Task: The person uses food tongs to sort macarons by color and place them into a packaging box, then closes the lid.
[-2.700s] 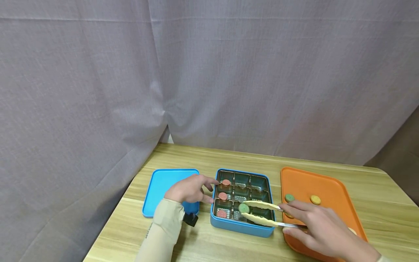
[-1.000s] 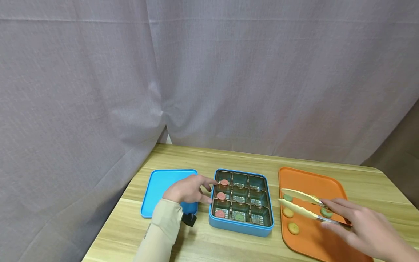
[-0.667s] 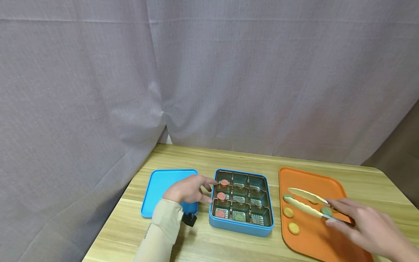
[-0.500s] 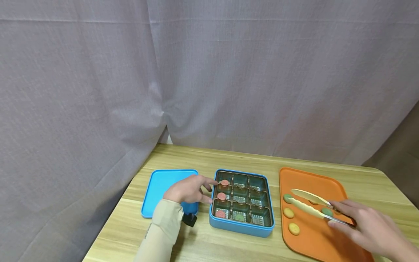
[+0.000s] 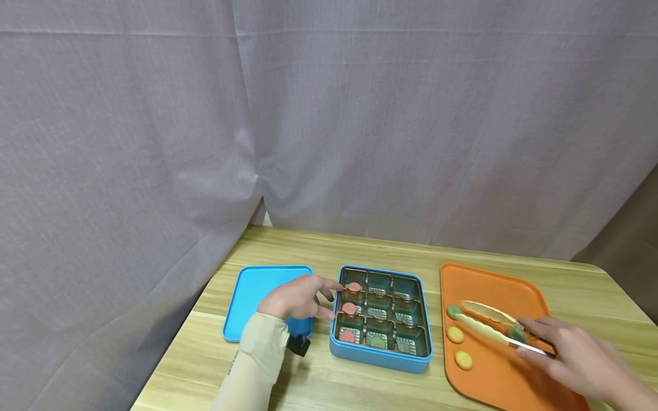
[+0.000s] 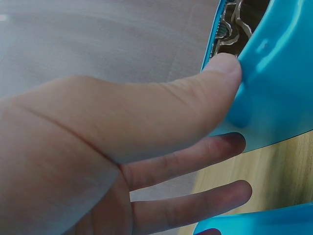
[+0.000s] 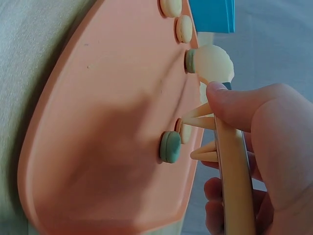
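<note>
- The blue lid [image 5: 247, 302] lies at far left, partly behind my left hand [image 5: 303, 299], whose extended fingers grip nothing.
- My left-wrist view brings out the thumb tip at the rim of the blue box [image 5: 377, 358], apparently touching; the head view leaves this less plain.
- Three red macarons [image 5: 347, 336] sit in the box's left column. The green macaron [image 5: 377, 341] my tongs held moments ago now lies in the near row's middle compartment: four of nine filled, I judge.
- My tongs [image 5: 483, 329] are back over the orange tray [image 5: 488, 279], arms spread, seemingly empty.
- My right hand [image 5: 581, 354] grasps them. The right-wrist view shows a pale yellow macaron [image 7: 185, 133] just behind another green one [image 7: 170, 147]; the tongs largely hide it from my head camera.
</note>
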`<state>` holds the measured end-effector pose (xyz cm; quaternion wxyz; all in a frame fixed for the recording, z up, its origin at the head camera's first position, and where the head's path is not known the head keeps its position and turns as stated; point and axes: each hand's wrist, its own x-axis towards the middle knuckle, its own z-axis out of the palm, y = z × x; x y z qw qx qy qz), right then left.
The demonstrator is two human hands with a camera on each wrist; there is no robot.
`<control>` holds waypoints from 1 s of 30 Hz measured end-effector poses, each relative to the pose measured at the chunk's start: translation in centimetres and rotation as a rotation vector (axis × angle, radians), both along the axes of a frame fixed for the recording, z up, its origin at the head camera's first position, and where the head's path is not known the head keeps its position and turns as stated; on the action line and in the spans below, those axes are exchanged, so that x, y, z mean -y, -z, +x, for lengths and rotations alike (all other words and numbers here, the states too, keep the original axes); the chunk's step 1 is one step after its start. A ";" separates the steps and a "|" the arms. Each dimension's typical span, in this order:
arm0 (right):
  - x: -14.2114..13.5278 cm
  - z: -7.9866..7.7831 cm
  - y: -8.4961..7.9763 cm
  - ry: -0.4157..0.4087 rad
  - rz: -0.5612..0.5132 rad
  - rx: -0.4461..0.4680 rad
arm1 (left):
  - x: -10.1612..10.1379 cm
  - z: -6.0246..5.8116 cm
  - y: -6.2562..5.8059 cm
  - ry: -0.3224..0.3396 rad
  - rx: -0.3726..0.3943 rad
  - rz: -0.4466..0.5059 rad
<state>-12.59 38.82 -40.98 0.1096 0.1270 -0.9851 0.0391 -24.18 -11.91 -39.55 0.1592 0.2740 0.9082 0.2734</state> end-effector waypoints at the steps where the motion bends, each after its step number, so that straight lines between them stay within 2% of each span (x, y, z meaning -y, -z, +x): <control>1: 0.0 0.0 0.0 0.002 -0.001 0.005 | 0.0 0.0 0.0 0.000 -0.001 0.000; 8: 0.2 -0.4 0.3 -0.010 0.016 -0.021 | -0.1 0.1 0.0 -0.005 0.008 0.001; 17: 0.6 -0.8 0.4 -0.018 0.024 0.019 | 0.0 0.1 0.1 -0.003 0.008 0.007; 30: 0.7 -0.9 0.9 -0.035 0.029 -0.014 | -0.1 0.0 0.2 -0.003 -0.002 -0.001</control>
